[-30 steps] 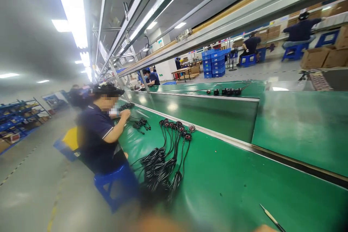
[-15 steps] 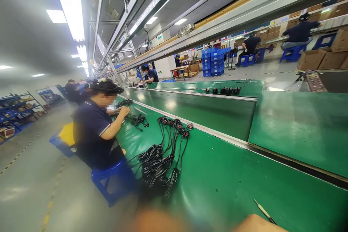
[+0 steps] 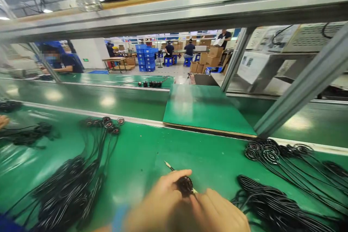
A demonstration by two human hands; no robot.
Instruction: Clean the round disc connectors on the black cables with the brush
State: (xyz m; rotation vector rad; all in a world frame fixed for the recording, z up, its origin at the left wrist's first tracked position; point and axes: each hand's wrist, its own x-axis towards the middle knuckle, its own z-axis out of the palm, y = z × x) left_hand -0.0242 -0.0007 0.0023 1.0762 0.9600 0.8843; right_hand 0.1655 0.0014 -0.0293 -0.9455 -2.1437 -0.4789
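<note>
At the bottom centre of the head view, my left hand (image 3: 160, 201) grips a round black part (image 3: 185, 185) with thumb and fingers, a blue band at the wrist. Close against its lower right, my right hand (image 3: 217, 210) has its fingers closed at the same part. A pale bit shows between the hands, too small to make out. A thin pointed tool (image 3: 169, 165) lies on the green table (image 3: 141, 152), partly hidden by my left hand. Bundled black cables with round ends lie left (image 3: 67, 188) and right (image 3: 277, 203) of my hands.
Behind the table's pale edge strip, a green board (image 3: 203, 110) bridges the recessed channel. A slanted metal post (image 3: 301, 87) rises at right. A shelf beam (image 3: 163, 14) crosses overhead. A masked person (image 3: 62, 61) sits across at left; another person's hand (image 3: 3, 121) shows at the left edge.
The view has swung right and down. The neighbour at left is mostly out of view, the right cable bundle has appeared, and both my hands now show together at the round black part.
</note>
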